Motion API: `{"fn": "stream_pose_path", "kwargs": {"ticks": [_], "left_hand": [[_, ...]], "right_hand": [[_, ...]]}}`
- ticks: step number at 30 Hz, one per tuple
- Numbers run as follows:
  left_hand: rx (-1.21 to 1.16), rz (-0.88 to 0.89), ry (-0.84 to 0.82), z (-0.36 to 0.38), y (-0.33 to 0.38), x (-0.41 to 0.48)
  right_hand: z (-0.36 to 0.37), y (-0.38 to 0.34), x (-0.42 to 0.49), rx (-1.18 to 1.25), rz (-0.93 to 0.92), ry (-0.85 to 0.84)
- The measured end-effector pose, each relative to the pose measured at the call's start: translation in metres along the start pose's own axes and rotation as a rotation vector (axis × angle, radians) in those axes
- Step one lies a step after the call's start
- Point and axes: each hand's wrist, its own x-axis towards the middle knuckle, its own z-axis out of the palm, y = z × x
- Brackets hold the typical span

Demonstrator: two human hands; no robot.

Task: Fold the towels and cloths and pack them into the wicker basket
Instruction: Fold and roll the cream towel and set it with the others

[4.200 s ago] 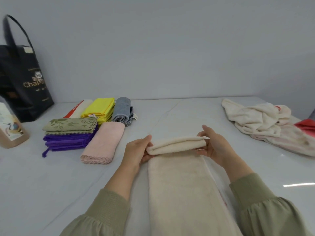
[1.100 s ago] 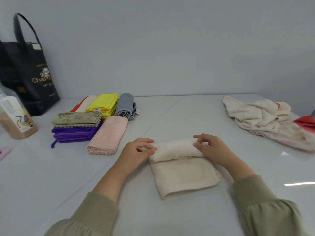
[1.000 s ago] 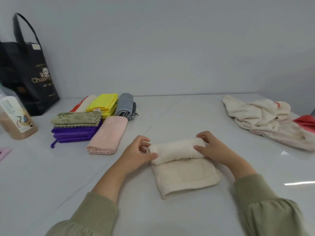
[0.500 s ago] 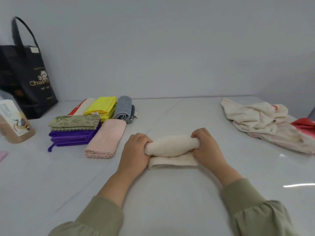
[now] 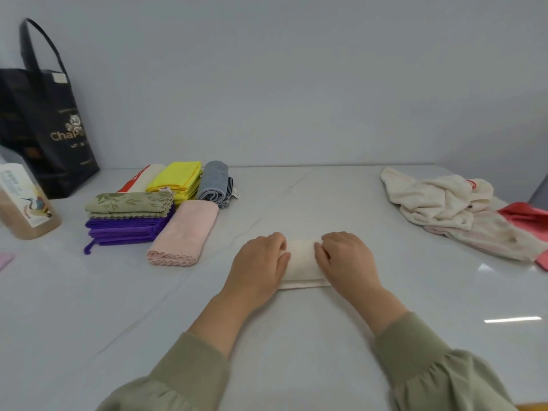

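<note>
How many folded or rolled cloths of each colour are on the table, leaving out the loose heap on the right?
yellow cloth: 1
grey cloth: 1
green cloth: 1
purple cloth: 1
pink cloth: 1
cream-and-red cloth: 1
cream towel: 1
Total: 7

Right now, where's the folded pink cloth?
Head view, left of centre on the white table: the folded pink cloth lies right of the purple cloth stack, on the near side of the grey towel.

The cream towel (image 5: 301,259) is largely hidden under the left hand (image 5: 258,265) and right hand (image 5: 347,262); the red cloth (image 5: 525,216) is cropped.
</note>
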Motion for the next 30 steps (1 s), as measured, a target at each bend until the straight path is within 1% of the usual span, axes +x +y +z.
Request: {"fn": "stream_pose_path", "kwargs": {"ticks": [2,4,7,11,13,15,19,21,23,25,29,30], "left_hand": [[0.128,-0.001,-0.1,0.001,0.0,0.002],[0.218,0.045,-0.149,0.003,-0.004,0.004],[0.273,0.043,-0.209,0.009,-0.011,0.004],[0.302,0.048,-0.268,0.005,-0.007,0.003],[0.32,0.048,-0.269,0.005,-0.005,0.002],[0.352,0.061,-0.266,0.005,-0.005,-0.003],[0.391,0.154,-0.124,0.009,-0.019,-0.02],[0.417,0.154,-0.094,0.008,-0.028,-0.026],[0.453,0.084,-0.098,0.005,-0.033,-0.026],[0.483,-0.048,-0.105,0.007,-0.042,-0.023],[0.446,-0.282,-0.053,0.004,-0.058,-0.008],[0.457,-0.335,-0.061,0.005,-0.061,-0.004]], "right_hand": [[0.004,-0.015,0.006,-0.055,0.01,-0.007],[0.013,-0.02,0.005,-0.132,-0.036,-0.103],[0.022,-0.013,-0.001,-0.19,-0.044,-0.239],[0.023,0.002,-0.003,-0.163,0.045,-0.345],[0.022,0.005,0.001,-0.169,0.104,-0.422],[0.027,0.007,0.006,-0.162,0.194,-0.464],[0.049,-0.003,0.027,-0.024,0.389,-0.517],[0.063,-0.017,0.04,0.076,0.413,-0.504],[0.071,-0.03,0.046,0.143,0.393,-0.459],[0.076,-0.04,0.048,0.174,0.361,-0.426],[0.076,-0.043,0.045,0.211,0.379,-0.431],[0.075,-0.042,0.044,0.206,0.388,-0.436]]}}
